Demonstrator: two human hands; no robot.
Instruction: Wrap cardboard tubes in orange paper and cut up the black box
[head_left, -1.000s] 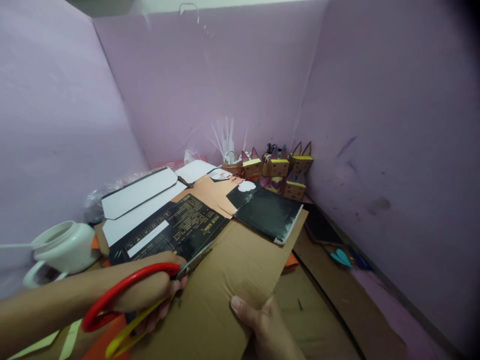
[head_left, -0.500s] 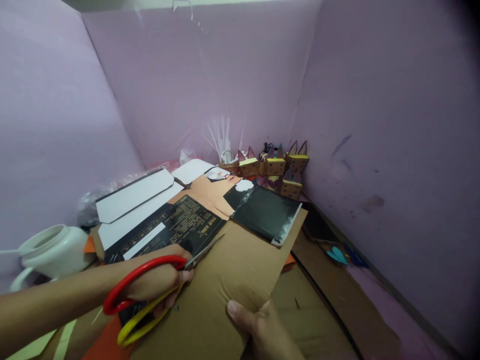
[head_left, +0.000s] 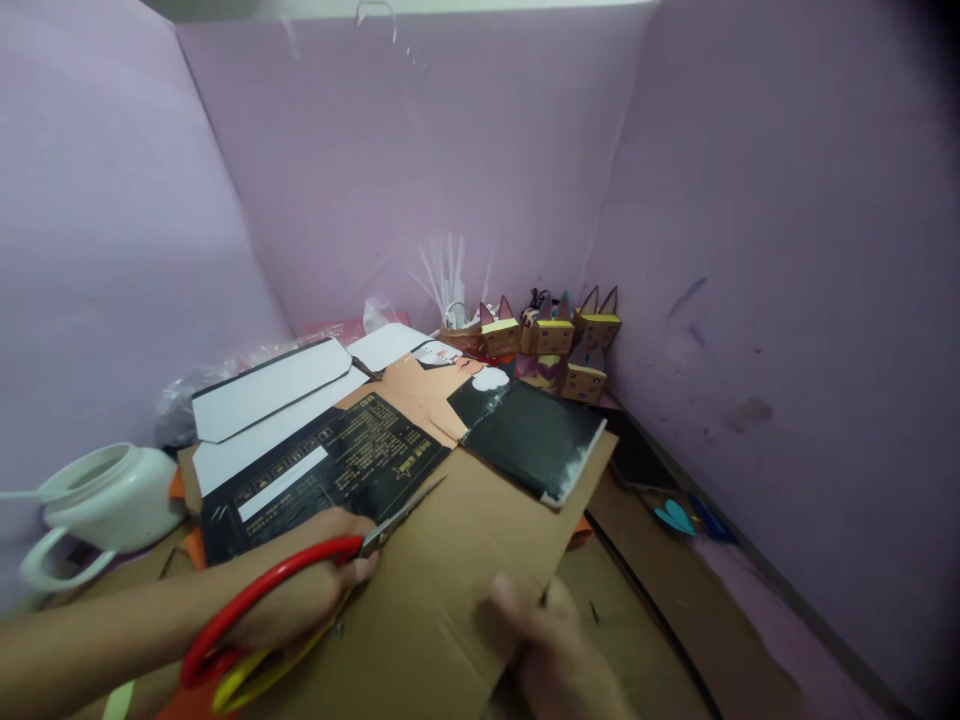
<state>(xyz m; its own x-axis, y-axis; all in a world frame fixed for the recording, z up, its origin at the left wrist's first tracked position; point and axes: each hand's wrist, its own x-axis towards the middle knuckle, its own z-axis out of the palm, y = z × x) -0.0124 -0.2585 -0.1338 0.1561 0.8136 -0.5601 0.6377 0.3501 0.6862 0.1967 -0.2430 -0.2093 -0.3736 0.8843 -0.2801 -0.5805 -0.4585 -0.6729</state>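
Note:
In my left hand (head_left: pixel 330 575) are scissors (head_left: pixel 394 520) with one red and one yellow handle, the handles looping around the hand. Their closed-looking blades point up and right over a large brown cardboard sheet (head_left: pixel 457 530). Unfolded from a box, the sheet carries black printed panels (head_left: pixel 360 450) and white flaps at its far side. My right hand (head_left: pixel 555 640) is at the sheet's right edge, thumb above it, smeared by motion; most of its fingers are hidden behind the edge.
On the left stands a white pot with a handle (head_left: pixel 120 500). Small cardboard animal-faced boxes (head_left: pixel 555 338) and white sticks (head_left: pixel 448 275) stand at the back corner. Purple walls enclose the space. A light blue heart-shaped piece (head_left: pixel 675 517) lies at the right.
My left hand with the scissors has shifted slightly left and down. My right hand has moved a little right along the sheet's edge, its thumb shifting toward that edge.

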